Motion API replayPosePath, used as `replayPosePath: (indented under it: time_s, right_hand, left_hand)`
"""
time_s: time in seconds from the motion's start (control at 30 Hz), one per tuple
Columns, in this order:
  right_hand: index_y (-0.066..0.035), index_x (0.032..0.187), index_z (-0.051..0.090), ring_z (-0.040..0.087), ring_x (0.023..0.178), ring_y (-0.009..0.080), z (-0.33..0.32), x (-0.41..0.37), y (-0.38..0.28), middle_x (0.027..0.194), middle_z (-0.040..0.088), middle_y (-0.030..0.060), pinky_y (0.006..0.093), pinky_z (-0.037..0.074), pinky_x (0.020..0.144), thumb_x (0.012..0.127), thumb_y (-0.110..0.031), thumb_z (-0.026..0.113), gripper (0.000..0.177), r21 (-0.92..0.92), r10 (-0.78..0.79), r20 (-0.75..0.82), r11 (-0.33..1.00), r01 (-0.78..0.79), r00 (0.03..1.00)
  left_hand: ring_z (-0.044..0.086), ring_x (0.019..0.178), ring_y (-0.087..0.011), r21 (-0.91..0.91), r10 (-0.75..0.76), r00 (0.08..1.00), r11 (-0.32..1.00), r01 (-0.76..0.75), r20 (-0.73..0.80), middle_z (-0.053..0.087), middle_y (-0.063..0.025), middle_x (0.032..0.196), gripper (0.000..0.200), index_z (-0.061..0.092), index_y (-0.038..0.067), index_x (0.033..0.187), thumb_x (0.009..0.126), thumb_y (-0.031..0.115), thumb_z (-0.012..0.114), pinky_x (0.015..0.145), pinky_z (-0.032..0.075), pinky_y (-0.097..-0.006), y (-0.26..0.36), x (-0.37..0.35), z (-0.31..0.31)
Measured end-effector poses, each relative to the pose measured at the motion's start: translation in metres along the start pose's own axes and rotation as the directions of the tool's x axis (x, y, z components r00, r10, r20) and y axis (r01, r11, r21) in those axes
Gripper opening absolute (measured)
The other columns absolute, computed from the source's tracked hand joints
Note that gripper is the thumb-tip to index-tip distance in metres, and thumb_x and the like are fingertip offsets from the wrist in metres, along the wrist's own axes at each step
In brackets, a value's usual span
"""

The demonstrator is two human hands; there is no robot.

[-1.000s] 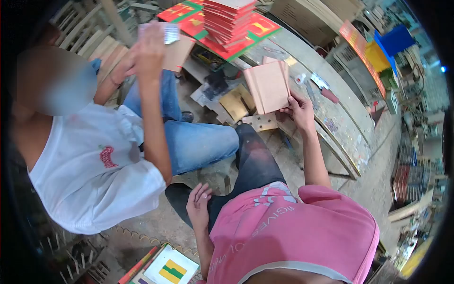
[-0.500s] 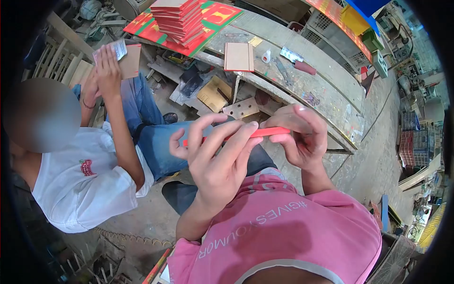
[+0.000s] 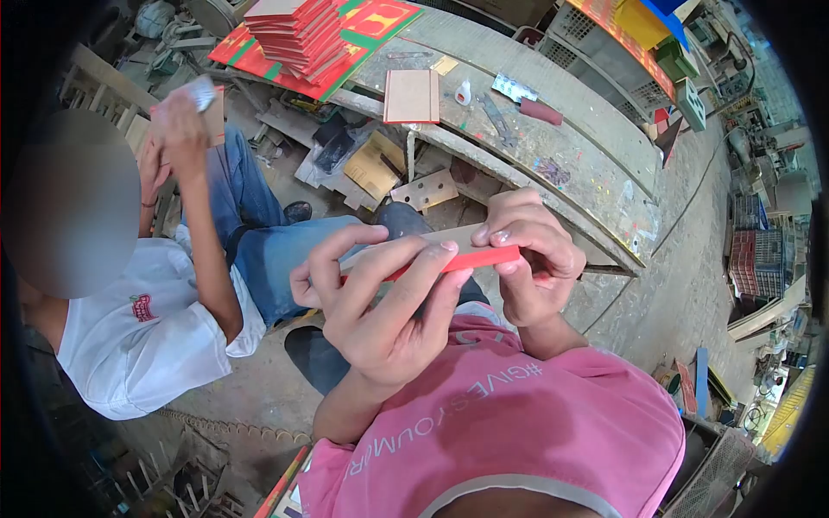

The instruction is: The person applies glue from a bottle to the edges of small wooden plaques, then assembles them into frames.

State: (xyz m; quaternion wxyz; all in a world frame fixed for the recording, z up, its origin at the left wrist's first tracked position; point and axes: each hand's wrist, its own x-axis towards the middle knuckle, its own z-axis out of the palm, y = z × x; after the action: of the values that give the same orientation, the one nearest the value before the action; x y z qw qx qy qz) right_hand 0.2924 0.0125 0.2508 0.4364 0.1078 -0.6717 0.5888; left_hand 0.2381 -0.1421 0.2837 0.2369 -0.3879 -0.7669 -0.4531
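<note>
Up in front of my chest I hold a thin tan board with a red edge, tilted so its red edge faces me. My left hand is closed on the board's left part, fingers along the edge. At its right end my right hand grips it, with the thumb below and the fingers on top. A similar red-edged board lies flat on the workbench beyond my hands. A tall stack of such boards stands on a red, green and yellow sheet.
To my left sits a co-worker in a white shirt, one hand on another board. On the bench are a small white bottle, a wrench and a dark red-handled tool. Plastic crates stand far right.
The board has tipped, so more of its tan face shows. My right hand's fingers have closed down onto its top. The co-worker's hand has moved over their board. My view has shifted slightly.
</note>
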Motion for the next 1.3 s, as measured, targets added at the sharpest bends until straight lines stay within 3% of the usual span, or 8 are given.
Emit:
replayPosePath:
  time_s: [0.3, 0.47, 0.53, 0.63, 0.7, 0.8, 0.93, 1.3]
  right_hand:
    - [0.003, 0.093, 0.069, 0.061, 0.075, 0.0241, -0.004, 0.002, -0.011, 0.084, 0.07, 0.0137, 0.0339, 0.046, 0.072, 0.081, -0.01, 0.074, 0.018, -0.136, -0.079, 0.04, 0.987, 0.084, 0.996]
    - [0.004, 0.097, 0.069, 0.067, 0.081, 0.0251, -0.003, 0.007, -0.027, 0.089, 0.071, 0.0147, 0.035, 0.048, 0.075, 0.077, -0.009, 0.078, 0.026, -0.151, 0.011, 0.09, 0.989, 0.002, 0.996]
    - [0.005, 0.1, 0.068, 0.067, 0.083, 0.0264, -0.004, 0.019, -0.038, 0.09, 0.072, 0.0157, 0.0365, 0.05, 0.078, 0.076, -0.009, 0.078, 0.03, -0.139, 0.062, 0.131, 0.989, -0.043, 0.989]
    - [0.008, 0.102, 0.068, 0.069, 0.081, 0.0301, -0.009, 0.024, -0.039, 0.089, 0.071, 0.0187, 0.0376, 0.054, 0.078, 0.074, -0.006, 0.078, 0.033, -0.171, 0.078, 0.22, 0.984, -0.041, 0.972]
    - [0.009, 0.097, 0.069, 0.069, 0.074, 0.0304, -0.014, 0.019, -0.043, 0.085, 0.071, 0.0197, 0.0349, 0.055, 0.07, 0.075, -0.003, 0.076, 0.026, -0.204, 0.152, 0.301, 0.975, -0.093, 0.941]
    - [0.01, 0.098, 0.07, 0.068, 0.069, 0.0307, -0.01, 0.021, -0.042, 0.079, 0.07, 0.0183, 0.0342, 0.056, 0.065, 0.073, 0.002, 0.071, 0.026, -0.228, 0.04, 0.277, 0.973, 0.025, 0.96]
    - [0.01, 0.101, 0.07, 0.066, 0.069, 0.0302, -0.014, 0.023, -0.045, 0.081, 0.07, 0.0175, 0.0337, 0.055, 0.062, 0.068, 0.003, 0.068, 0.035, -0.295, -0.033, 0.326, 0.946, 0.135, 0.945]
    - [0.009, 0.104, 0.069, 0.064, 0.069, 0.0303, -0.019, 0.031, -0.057, 0.08, 0.069, 0.0148, 0.0355, 0.053, 0.059, 0.063, -0.005, 0.072, 0.043, -0.416, -0.012, 0.44, 0.883, 0.216, 0.898]
  left_hand:
    - [0.054, 0.091, -0.028, -0.011, 0.041, 0.999, 0.999, -0.041, -0.021, 0.066, -0.0029, 0.085, 0.024, 0.072, 0.006, 0.092, 0.069, 0.01, 0.078, 0.082, 0.042, -0.0383, 0.004, 0.0, -0.003]
    - [0.053, 0.09, -0.0286, -0.032, 0.02, 1.0, 0.999, -0.02, -0.008, 0.065, -0.0058, 0.086, 0.02, 0.071, 0.003, 0.092, 0.074, 0.01, 0.076, 0.082, 0.043, -0.0391, 0.002, -0.003, -0.005]
    - [0.055, 0.089, -0.0255, -0.166, -0.088, 0.986, 0.984, 0.065, -0.141, 0.067, 0.0007, 0.084, 0.024, 0.073, 0.011, 0.092, 0.07, 0.016, 0.08, 0.085, 0.038, -0.0362, -0.005, -0.008, 0.001]
    - [0.056, 0.087, -0.0273, -0.33, -0.143, 0.973, 0.941, 0.078, -0.179, 0.067, -0.0034, 0.085, 0.022, 0.073, 0.008, 0.092, 0.072, 0.015, 0.078, 0.084, 0.04, -0.0367, -0.01, -0.008, 0.003]
    - [0.059, 0.09, -0.0288, -0.294, -0.092, 0.984, 0.955, 0.044, -0.152, 0.067, -0.0053, 0.09, 0.024, 0.072, 0.007, 0.095, 0.073, 0.013, 0.076, 0.084, 0.041, -0.0368, -0.014, -0.005, 0.005]
    - [0.063, 0.095, -0.0297, -0.244, 0.047, 0.982, 0.965, -0.091, -0.181, 0.067, -0.0077, 0.101, 0.031, 0.07, 0.006, 0.103, 0.072, 0.008, 0.075, 0.083, 0.044, -0.0396, -0.01, 0.001, 0.0]
    - [0.066, 0.084, -0.0332, -0.219, 0.23, 0.964, 0.942, -0.256, -0.137, 0.067, -0.0155, 0.092, 0.022, 0.068, -0.003, 0.097, 0.076, 0.003, 0.071, 0.078, 0.052, -0.0447, -0.007, 0.01, -0.009]
    - [0.068, 0.081, -0.0298, -0.251, 0.246, 0.961, 0.929, -0.271, -0.124, 0.067, -0.0122, 0.092, 0.027, 0.069, -0.003, 0.091, 0.066, -0.004, 0.076, 0.066, 0.057, -0.0373, -0.008, 0.014, -0.013]
